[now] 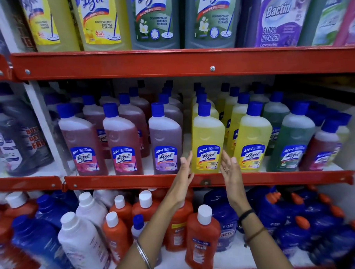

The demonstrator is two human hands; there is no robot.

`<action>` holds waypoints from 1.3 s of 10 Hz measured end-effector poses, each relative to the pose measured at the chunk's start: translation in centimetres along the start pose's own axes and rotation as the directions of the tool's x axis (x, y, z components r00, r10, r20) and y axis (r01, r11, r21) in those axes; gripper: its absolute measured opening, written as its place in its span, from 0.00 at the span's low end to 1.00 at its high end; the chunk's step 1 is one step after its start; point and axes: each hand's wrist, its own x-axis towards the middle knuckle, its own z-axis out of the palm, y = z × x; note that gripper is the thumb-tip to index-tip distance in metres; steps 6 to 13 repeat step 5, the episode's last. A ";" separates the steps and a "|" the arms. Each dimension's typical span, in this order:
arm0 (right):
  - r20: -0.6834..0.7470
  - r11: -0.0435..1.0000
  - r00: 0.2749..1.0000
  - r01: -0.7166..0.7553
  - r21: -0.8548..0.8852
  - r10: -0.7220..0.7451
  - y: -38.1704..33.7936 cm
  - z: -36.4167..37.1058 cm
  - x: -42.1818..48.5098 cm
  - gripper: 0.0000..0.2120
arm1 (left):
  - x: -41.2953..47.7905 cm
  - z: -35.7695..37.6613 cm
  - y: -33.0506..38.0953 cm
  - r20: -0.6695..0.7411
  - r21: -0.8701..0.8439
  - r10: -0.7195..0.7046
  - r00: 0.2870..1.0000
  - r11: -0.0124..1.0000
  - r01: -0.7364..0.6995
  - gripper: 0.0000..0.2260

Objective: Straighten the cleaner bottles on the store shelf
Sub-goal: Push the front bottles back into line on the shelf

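On the middle shelf (134, 182) stand rows of blue-capped cleaner bottles. A yellow bottle (207, 137) stands upright at the front edge, centre. My left hand (186, 168) is just left of its base, fingers apart, palm facing it. My right hand (230, 168) is just right of its base, also spread. Neither hand grips the bottle. A purple bottle (165, 143) stands to the left, then two pink bottles (122, 143) (81, 142). Another yellow bottle (253, 139) and a green bottle (293, 141) stand to the right.
The top shelf (169, 61) carries large yellow, green and lavender cleaner bottles. Below, orange bottles (201, 237), white bottles (81, 240) and dark blue bottles (319, 225) crowd the lower shelf, several of them tilted. A small red bottle (323, 146) leans at the middle shelf's right end.
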 end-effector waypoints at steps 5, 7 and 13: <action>-0.040 1.000 0.999 -0.015 -0.016 0.014 -0.6 -0.9 -0.6 0.33 | -0.6 0.0 0.6 -0.093 0.030 0.044 0.995 0.999 -0.042 0.41; -0.040 1.000 0.999 -0.015 -0.016 0.014 -0.6 -0.9 -0.6 0.33 | -0.6 0.0 0.6 -0.093 0.030 0.044 0.995 0.999 -0.042 0.41; -0.040 1.000 0.999 -0.015 -0.016 0.014 -0.6 -0.9 -0.6 0.33 | -0.6 0.0 0.6 -0.093 0.030 0.044 0.995 0.999 -0.042 0.41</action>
